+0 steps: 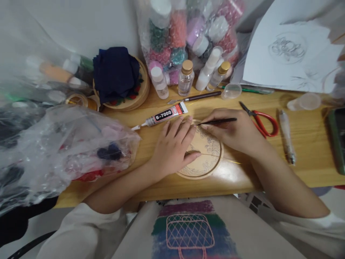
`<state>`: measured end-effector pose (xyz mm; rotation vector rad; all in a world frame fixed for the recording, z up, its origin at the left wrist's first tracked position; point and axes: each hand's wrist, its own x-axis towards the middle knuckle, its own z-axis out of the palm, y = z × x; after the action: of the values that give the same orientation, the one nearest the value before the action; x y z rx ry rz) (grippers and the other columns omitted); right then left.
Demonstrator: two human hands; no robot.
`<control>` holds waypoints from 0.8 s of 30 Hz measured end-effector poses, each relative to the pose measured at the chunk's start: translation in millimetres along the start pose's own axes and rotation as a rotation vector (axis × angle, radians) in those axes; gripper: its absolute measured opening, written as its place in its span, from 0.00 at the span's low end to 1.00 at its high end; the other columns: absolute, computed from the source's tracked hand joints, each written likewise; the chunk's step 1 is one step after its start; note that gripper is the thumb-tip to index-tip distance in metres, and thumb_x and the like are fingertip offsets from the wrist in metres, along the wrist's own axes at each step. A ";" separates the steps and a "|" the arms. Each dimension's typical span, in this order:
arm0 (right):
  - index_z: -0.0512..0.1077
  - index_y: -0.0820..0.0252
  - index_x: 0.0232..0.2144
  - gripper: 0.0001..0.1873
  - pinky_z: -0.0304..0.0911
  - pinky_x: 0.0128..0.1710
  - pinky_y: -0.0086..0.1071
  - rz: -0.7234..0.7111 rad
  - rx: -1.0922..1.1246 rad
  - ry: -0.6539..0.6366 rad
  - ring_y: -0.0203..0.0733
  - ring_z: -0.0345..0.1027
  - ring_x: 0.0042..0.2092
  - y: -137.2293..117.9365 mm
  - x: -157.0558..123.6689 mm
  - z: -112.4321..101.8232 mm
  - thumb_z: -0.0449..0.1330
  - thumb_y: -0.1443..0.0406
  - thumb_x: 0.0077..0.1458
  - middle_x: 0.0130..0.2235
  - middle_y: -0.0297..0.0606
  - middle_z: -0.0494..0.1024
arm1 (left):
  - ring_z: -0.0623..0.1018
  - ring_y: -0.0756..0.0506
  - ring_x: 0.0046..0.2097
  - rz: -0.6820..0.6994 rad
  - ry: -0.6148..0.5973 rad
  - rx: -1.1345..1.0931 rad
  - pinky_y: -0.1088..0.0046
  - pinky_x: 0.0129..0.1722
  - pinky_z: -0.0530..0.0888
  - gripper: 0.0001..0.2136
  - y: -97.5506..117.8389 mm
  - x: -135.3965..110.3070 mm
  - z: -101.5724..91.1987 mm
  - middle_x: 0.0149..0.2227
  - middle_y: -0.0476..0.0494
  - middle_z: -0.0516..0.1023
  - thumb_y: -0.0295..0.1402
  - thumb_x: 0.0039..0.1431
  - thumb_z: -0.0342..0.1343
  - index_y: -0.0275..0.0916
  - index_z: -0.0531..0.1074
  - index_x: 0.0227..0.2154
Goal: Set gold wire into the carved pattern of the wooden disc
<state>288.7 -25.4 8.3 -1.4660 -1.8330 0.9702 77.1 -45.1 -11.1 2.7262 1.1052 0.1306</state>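
Note:
A round wooden disc [203, 167] with a raised rim lies on the table, its face covered in fine line drawings of waves and curls. My left hand [175, 144] rests flat over the disc's left side, fingers spread. Pinched in my right hand [229, 129] is a pair of dark, slim tweezers [219, 121], their tip at the disc's upper edge. A thin golden wire [231, 160] runs across the disc and out to the right. Just above my left hand lies a B-7000 glue tube [165, 114], its nozzle pointing left.
Red-handled pliers [265, 124] and a clear pen-like tool [287, 138] lie on the right. Behind are a dark-handled palette knife [199, 97], small bottles [185, 78] and papers with drawings [291, 54]. A plastic bag [94, 144] fills the left side; a round wooden box [142, 84] carries dark cloth.

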 end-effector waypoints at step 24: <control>0.78 0.58 0.32 0.05 0.68 0.38 0.34 0.044 0.078 0.000 0.41 0.74 0.35 2.3 -4.3 0.1 0.66 0.62 0.54 0.33 0.36 0.81 | 0.59 0.32 0.68 0.006 0.016 -0.031 0.51 0.64 0.57 0.33 -1.6 -0.5 2.7 0.67 0.29 0.61 0.52 0.66 0.50 0.30 0.61 0.63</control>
<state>290.8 -29.3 6.4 -1.4643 -1.7500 1.0513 76.1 -44.7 -14.0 2.7059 1.0904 0.1700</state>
